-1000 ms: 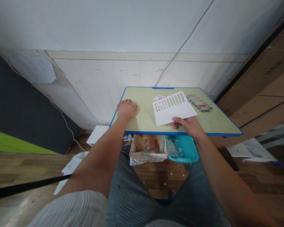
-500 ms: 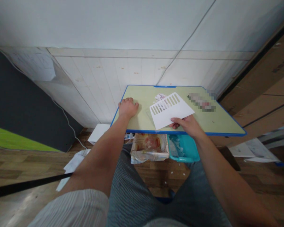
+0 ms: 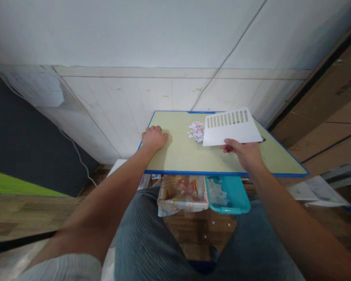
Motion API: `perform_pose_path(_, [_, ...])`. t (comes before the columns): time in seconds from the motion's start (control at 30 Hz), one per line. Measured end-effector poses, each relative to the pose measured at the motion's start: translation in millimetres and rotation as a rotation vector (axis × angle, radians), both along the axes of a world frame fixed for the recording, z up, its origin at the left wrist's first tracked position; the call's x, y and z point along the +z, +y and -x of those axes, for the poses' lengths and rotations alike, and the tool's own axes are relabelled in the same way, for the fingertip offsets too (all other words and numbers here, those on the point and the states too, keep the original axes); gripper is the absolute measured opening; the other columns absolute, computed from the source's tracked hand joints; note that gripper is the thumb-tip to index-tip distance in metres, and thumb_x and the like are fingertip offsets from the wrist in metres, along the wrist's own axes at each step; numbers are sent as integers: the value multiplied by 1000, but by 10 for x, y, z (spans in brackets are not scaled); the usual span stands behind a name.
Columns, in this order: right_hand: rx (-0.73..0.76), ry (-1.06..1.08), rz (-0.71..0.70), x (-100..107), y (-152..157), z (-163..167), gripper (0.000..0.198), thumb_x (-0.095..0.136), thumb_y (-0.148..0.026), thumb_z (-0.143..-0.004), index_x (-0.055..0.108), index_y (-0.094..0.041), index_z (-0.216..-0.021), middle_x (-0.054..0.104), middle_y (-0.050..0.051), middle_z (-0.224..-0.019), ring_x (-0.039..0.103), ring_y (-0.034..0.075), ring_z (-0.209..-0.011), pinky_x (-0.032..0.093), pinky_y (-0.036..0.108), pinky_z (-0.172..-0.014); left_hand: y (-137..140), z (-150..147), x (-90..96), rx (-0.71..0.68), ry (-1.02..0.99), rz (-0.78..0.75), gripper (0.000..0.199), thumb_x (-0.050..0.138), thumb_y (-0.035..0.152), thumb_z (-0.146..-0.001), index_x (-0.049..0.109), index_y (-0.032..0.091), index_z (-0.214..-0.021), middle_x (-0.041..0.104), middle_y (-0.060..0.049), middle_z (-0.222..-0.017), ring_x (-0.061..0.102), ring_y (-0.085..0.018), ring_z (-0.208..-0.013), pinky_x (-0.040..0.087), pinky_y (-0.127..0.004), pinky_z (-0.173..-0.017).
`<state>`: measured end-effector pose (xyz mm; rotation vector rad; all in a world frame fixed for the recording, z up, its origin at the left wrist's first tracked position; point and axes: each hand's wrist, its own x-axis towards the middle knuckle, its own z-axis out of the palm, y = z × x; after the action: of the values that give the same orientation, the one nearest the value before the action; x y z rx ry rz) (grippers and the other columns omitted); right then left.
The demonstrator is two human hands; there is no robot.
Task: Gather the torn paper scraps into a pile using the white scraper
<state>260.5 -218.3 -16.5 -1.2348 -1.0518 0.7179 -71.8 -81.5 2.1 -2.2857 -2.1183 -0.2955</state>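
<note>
White slotted card [image 3: 234, 130], just one, is held by right fingers [image 3: 232, 143].

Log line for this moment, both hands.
left hand: on yellowish blue-edged tabletop | right hand: gripping flat white slotted sheet | small whitish paper-like pieces: heaped on tabletop

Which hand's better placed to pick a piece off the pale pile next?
Left, probably: the left hand rests at the left side of the table and appears to hold nothing, with the pile of pale pieces to its right. The right hand is gripping the slotted white card.
</note>
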Motion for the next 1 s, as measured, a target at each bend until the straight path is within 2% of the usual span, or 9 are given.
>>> perform_pose_path(0.1, [-24, -50, -11, 187, 233, -140, 32, 97, -46, -68, 77, -27, -85, 83, 7, -71, 75, 25, -56, 68, 39, -57, 226, -62, 94, 31, -18, 27, 60, 58, 43, -116, 79, 12, -163, 72, -29, -175, 64, -47, -166, 57, -62, -135])
perform_pose_path(0.27, [166, -272, 7, 403, 599, -173, 26, 88, -49, -79, 79, -26, -73, 82, 9, -70, 75, 27, -59, 67, 42, -63, 679, -341, 138, -28, -111, -55, 55, 60, 34, -116, 77, 14, -165, 73, -25, -174, 66, -42, -166, 55, -56, -139])
perform_pose_path(0.4, [302, -531, -55, 422, 737, -134, 37, 79, -49, -95, 80, -29, -64, 82, 7, -70, 80, 29, -70, 71, 42, -81, 958, -487, 60, -96, -136, -109, 52, 63, 28, -115, 79, 14, -162, 74, -24, -173, 66, -42, -164, 55, -56, -138])
perform_pose_path(0.5, [277, -628, -78, 378, 798, -147, 41, 78, -48, -102, 80, -31, -65, 83, 4, -73, 82, 29, -75, 72, 44, -93, 1050, -489, -38, -142, -151, -129, 51, 60, 21, -113, 79, 14, -160, 75, -24, -171, 68, -42, -162, 55, -58, -139])
perform_pose_path(0.57, [240, -662, -64, 350, 835, -152, 41, 77, -48, -105, 80, -32, -67, 84, 3, -75, 83, 30, -76, 72, 45, -95, 1070, -467, -92, -161, -153, -117, 50, 61, 20, -112, 80, 15, -158, 76, -23, -169, 68, -42, -162, 54, -59, -139])
perform_pose_path(0.77, [168, -701, -15, 384, 1013, 23, 45, 75, -40, -105, 73, -34, -60, 83, 5, -73, 84, 31, -78, 72, 45, -94, 1055, -451, -101, -179, -144, -105, 46, 61, 19, -112, 83, 16, -153, 78, -23, -166, 69, -43, -160, 55, -60, -138])
perform_pose_path(0.93, [255, -586, 62, 395, 1164, 172, 38, 81, -44, -100, 77, -32, -63, 79, 7, -66, 77, 29, -61, 68, 43, -67, 1022, -469, -70, -158, -158, -65, 47, 61, 20, -115, 83, 14, -156, 77, -24, -168, 68, -43, -162, 56, -58, -138])
perform_pose_path(1.0, [296, -552, 79, 384, 1153, 177, 36, 83, -47, -98, 79, -31, -66, 79, 7, -66, 74, 28, -58, 66, 43, -62, 1015, -469, -68, -165, -168, -61, 47, 62, 21, -115, 83, 14, -156, 77, -24, -168, 69, -42, -162, 56, -57, -138])
